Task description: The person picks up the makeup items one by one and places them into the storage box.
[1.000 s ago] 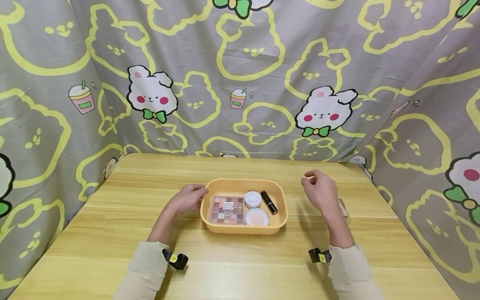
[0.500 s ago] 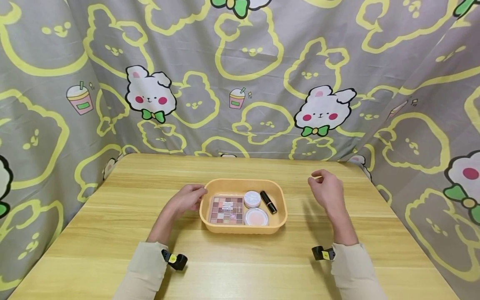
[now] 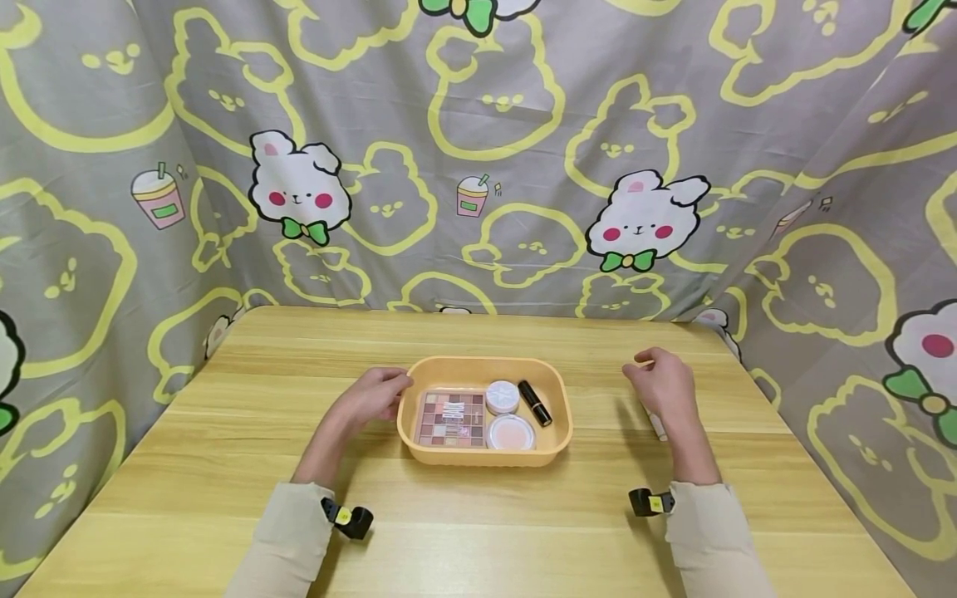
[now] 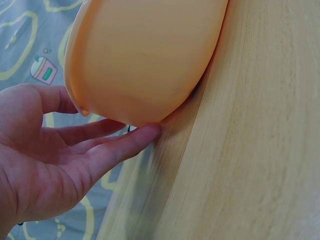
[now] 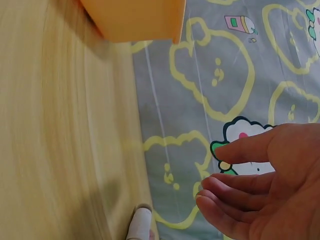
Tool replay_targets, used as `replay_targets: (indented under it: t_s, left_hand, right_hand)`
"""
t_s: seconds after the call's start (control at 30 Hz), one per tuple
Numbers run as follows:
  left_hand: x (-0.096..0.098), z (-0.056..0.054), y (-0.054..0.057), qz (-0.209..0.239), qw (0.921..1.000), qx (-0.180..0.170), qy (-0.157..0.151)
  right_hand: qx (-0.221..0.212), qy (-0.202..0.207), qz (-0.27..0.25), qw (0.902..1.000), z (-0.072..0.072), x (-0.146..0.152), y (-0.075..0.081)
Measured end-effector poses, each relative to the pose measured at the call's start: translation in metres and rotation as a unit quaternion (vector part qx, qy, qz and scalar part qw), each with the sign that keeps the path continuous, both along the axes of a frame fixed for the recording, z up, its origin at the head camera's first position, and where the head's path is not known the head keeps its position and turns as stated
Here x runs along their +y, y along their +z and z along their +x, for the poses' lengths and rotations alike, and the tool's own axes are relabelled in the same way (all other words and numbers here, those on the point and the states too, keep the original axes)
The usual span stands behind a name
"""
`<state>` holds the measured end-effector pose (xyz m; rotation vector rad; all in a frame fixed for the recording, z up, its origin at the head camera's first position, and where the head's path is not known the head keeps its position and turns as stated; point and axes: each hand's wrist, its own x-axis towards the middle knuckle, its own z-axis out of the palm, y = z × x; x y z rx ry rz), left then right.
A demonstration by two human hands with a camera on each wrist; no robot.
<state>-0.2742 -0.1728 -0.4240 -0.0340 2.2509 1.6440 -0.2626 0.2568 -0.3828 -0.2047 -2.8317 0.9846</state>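
One tube (image 5: 140,225) lies partly behind the relaxed, empty right grip (image 3: 665,390); relaxed left grip (image 3: 372,394) touches basket (image 3: 486,458).

Tray (image 3: 486,458): plain light orange. Palette (image 3: 450,419): grid of pink, brown and pale squares, white lettering. Jar (image 3: 503,396): whitish, lid faintly patterned. Compact (image 3: 512,433): pale pink disc, whitish rim. Lipstick (image 3: 535,404): black, thin gold band. Tube (image 5: 139,226): white. Bench (image 3: 478,536): yellowish wood, streaked grain. Curtain (image 3: 516,75): grey, yellow animal outlines; white rabbit heads (image 3: 301,183) edged black, red-pink cheeks, green bows; pink cups (image 3: 472,198), green labels. Sleeves (image 3: 287,536): beige. Wrist cameras (image 3: 355,521): black, yellow tags.
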Motion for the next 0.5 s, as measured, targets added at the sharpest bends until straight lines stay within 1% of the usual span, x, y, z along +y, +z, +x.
replay_targets:
  t_s: [0.2,0.5]
  left_hand:
    - [0.000,0.001,0.000,0.000,1.0000,-0.001,-0.001]
    - [0.001,0.000,0.001,0.003,1.0000,-0.003,0.003]
  right_hand:
    - [-0.014,0.003,0.013,0.9998,-0.002,0.007,-0.006]
    - [-0.039,0.004,0.018,0.9991,-0.002,0.015,-0.013]
